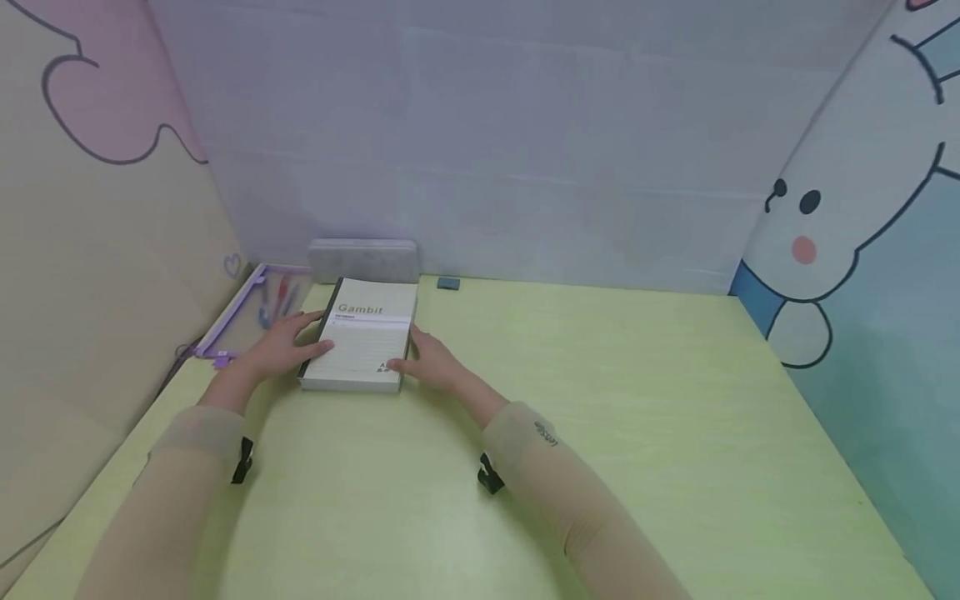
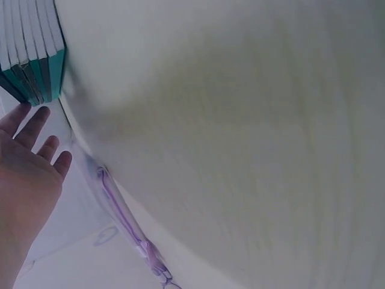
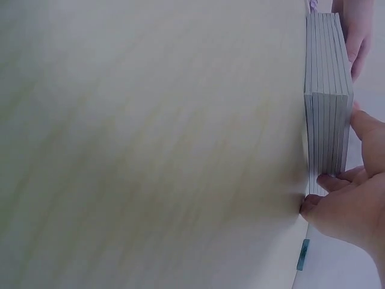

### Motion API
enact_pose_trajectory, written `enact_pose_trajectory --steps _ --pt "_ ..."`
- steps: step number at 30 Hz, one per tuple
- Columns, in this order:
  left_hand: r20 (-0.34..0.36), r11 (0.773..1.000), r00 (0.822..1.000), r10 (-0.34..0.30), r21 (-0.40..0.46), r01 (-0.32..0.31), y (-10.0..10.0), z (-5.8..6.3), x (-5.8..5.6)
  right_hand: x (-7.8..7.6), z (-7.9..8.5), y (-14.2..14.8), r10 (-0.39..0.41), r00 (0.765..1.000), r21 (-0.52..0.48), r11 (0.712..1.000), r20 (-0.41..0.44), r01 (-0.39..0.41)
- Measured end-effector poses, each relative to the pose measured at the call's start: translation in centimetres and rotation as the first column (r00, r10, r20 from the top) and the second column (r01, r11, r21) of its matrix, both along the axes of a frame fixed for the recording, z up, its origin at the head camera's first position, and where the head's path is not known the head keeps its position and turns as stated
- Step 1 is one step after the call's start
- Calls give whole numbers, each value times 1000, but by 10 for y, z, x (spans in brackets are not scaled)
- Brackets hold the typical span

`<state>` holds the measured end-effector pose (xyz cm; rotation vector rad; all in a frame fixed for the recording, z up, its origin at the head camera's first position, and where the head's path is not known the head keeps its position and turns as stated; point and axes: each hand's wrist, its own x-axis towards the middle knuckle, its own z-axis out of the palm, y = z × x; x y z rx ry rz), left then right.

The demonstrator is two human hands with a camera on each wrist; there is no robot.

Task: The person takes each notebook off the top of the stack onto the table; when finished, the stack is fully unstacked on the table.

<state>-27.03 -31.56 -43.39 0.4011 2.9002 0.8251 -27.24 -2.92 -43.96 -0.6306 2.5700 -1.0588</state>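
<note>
A stack of several notebooks [image 1: 363, 333] lies flat on the table, its top cover white with "Gambit" printed on it. Dark and green spines [image 2: 45, 78] face left; the white page edges [image 3: 328, 135] show in the right wrist view. My left hand [image 1: 277, 346] rests against the spine side, thumb over the top cover. In the left wrist view its fingers [image 2: 33, 127] reach out fairly straight to the spines. Along the opposite side, my right hand [image 1: 431, 358] touches the page edges, its thumb on the cover and its lowest finger near the tabletop.
A clear pouch with purple trim [image 1: 232, 310] lies left of the stack, with red and blue stationery inside. Behind the notebooks a grey case [image 1: 363, 261] stands against the back wall. A small dark blue block [image 1: 448, 284] sits at the table's [image 1: 637, 417] rear edge.
</note>
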Motion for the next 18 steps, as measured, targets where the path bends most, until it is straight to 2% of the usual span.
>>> enact_pose_trajectory --steps 4,9,13,18 --pt "-11 999 1000 -3 34 3 2 3 0 1 0 1 8 1000 -16 1000 -4 -8" --pt "-40 992 998 43 116 -38 2 3 -3 1 1 3 -6 1000 -38 999 -7 6" --pt "-82 987 994 72 153 -59 7 8 -2 1 -1 4 -57 998 -43 997 -17 56" --pt "-142 983 987 78 176 -52 16 15 -3 1 7 9 -124 992 -117 986 -38 119"
